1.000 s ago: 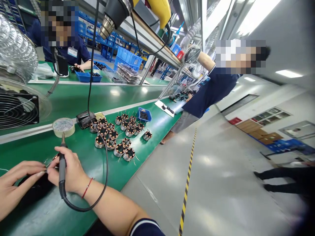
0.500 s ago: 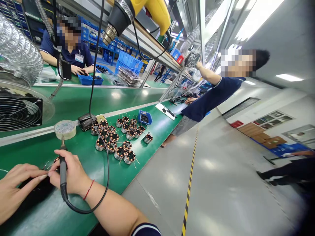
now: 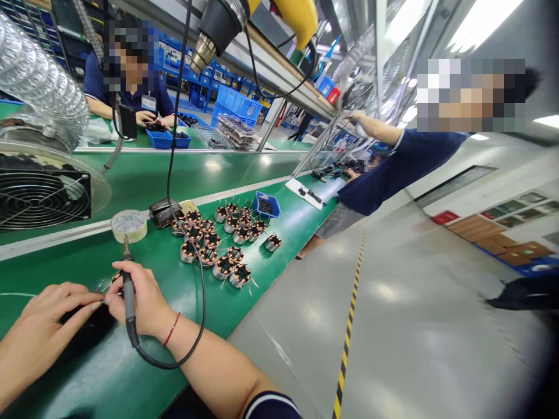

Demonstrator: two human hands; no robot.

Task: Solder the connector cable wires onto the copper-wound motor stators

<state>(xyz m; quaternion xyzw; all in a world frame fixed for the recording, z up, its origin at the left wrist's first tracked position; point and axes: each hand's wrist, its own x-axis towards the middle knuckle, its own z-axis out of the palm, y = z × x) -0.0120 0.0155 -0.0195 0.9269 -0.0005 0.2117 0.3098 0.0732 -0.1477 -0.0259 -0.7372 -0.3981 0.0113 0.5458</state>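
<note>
My right hand [image 3: 142, 299] is closed round a black soldering iron [image 3: 128, 289] whose tip points away from me toward a round tin [image 3: 128, 225]. My left hand [image 3: 46, 323] rests on the green bench [image 3: 144, 349] with its fingertips pinched on a thin wire right beside my right hand's fingers. A small copper-wound coil [image 3: 116, 277] peeks out just behind my right hand. The iron's black cord [image 3: 192, 256] loops from my wrist up over the bench. Several copper-wound motor stators [image 3: 218, 241] lie grouped further along the bench.
A black fan [image 3: 41, 198] stands at the left under a ribbed silver duct [image 3: 41, 87]. A yellow heat gun [image 3: 244, 17] hangs overhead. A blue tray [image 3: 265, 205] sits beyond the stators. One co-worker sits across the line, another stands at the right. The floor has a yellow-black stripe [image 3: 347, 343].
The view has shifted slightly, so everything sits a little further right. My hands keep the same grip and stay together on the bench.
</note>
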